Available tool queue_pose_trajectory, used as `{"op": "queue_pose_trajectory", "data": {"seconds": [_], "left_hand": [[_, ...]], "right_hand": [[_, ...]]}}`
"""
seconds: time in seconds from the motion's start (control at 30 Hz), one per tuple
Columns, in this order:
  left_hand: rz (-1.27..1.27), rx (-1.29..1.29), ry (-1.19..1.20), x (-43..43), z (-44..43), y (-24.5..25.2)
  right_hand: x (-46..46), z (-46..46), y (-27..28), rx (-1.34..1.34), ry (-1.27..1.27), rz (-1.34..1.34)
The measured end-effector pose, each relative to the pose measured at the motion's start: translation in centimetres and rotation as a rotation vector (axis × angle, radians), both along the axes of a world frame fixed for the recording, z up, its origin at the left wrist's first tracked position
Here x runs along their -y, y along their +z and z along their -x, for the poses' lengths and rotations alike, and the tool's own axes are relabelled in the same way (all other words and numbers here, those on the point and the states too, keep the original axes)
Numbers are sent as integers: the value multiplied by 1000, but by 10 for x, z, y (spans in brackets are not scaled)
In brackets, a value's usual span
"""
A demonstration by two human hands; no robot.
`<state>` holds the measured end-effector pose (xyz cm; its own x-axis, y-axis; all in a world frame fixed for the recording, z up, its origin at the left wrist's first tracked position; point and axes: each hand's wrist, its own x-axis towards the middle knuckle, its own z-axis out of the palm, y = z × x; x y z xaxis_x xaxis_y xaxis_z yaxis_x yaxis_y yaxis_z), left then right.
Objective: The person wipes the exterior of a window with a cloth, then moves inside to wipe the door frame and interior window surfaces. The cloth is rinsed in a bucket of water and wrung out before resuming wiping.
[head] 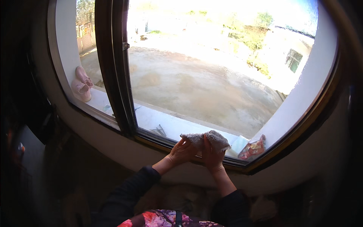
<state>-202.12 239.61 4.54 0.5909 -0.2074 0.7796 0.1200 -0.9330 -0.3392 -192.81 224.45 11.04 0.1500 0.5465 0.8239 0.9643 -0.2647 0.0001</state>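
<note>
Both my hands hold one grey, fluffy cloth (217, 139) just above the lower rail of a dark window frame (158, 144). My left hand (181, 153) grips the cloth's left part, with the fingertips near its upper edge. At the cloth's right part, my right hand (212, 156) has its thumb or a finger raised against the fabric; some of its fingers are hidden behind the cloth. The cloth is bunched, with its nap showing on top. Dark sleeves cover both forearms.
Beyond the frame, the white outer sill (150, 116) bears thin grey pieces (161, 130), a red printed packet (252, 149) and a pale blue sheet (239, 144). Pink shoes (82, 88) stand at the left end. A dark upright (113, 65) divides the window; outside lies a concrete yard (192, 88).
</note>
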Motion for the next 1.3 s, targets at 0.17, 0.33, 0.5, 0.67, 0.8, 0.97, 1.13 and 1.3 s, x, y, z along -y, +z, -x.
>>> {"op": "queue_pose_trajectory", "data": {"seconds": [0.17, 0.33, 0.5, 0.67, 0.8, 0.97, 1.13, 1.3], "left_hand": [[309, 256, 133, -67, 37, 55], [978, 512, -265, -125, 71, 87], [1125, 665, -146, -91, 71, 52], [1208, 456, 99, -46, 60, -51], [1296, 236, 183, -30, 53, -56], [1042, -235, 228, 9, 28, -21], [399, -180, 295, 54, -21, 21], [125, 58, 7, 105, -70, 72]], "right_hand": [[-94, 48, 79, -488, 377, 167], [-191, 82, 108, 286, 284, 228], [-211, 100, 71, 158, 382, 433], [-158, 61, -34, 271, 276, 779], [-112, 22, -71, 392, 276, 663], [-54, 8, -36, 193, 200, 596], [25, -8, 29, 156, 82, 427], [88, -58, 28, 156, -277, 78]]}}
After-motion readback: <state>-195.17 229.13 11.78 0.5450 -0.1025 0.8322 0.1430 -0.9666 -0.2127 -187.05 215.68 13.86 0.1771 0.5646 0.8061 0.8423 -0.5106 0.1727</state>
